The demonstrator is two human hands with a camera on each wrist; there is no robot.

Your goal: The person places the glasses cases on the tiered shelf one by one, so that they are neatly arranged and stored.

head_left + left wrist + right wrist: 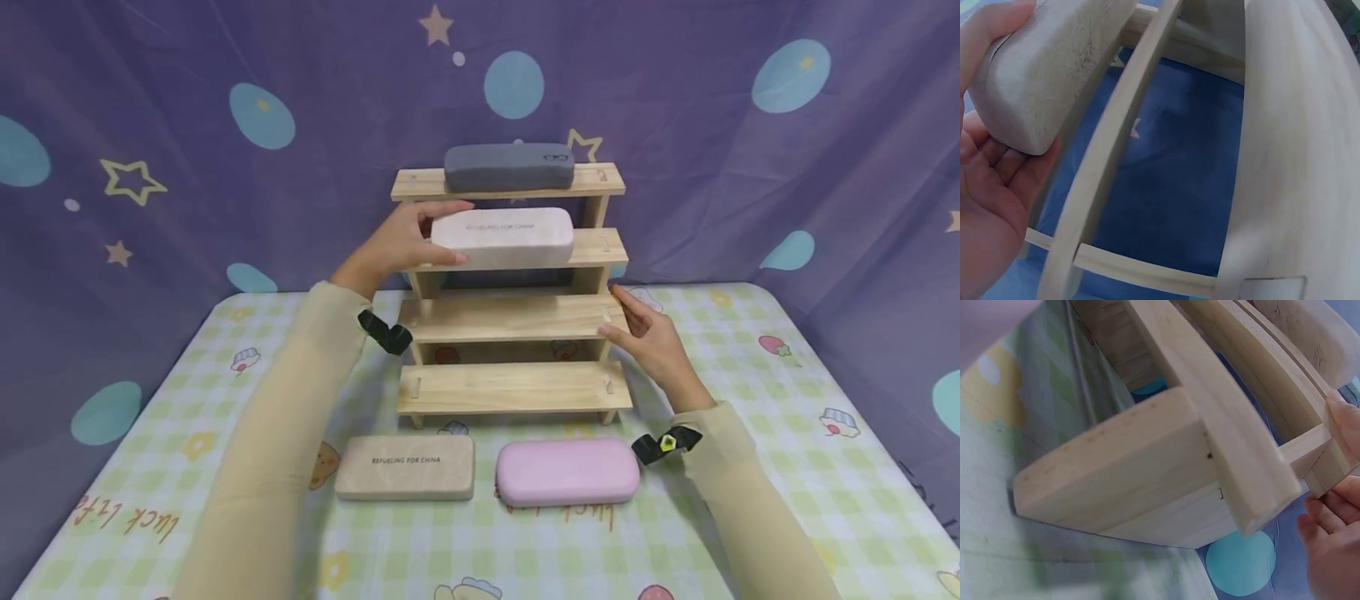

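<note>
My left hand [408, 237] grips the left end of a whitish glasses case [506, 236] lettered "REFUELING FOR CHINA". The case overlaps the second shelf from the top of a wooden tiered stand [510, 389]. In the left wrist view, fingers curl round the end of the case [1054, 69]. My right hand [648, 337] pinches the right end of the stand's third shelf, thumb in front and fingers behind. The right wrist view shows that hand [1338, 531] at the shelf's end. A grey-blue glasses case [510, 168] rests on the top shelf.
In front of the stand lie a beige lettered glasses case [405, 479] on the left and a pink one [567, 472] on the right. A green checked cloth [247, 392] covers the table. A purple curtain [675, 167] hangs close behind the stand.
</note>
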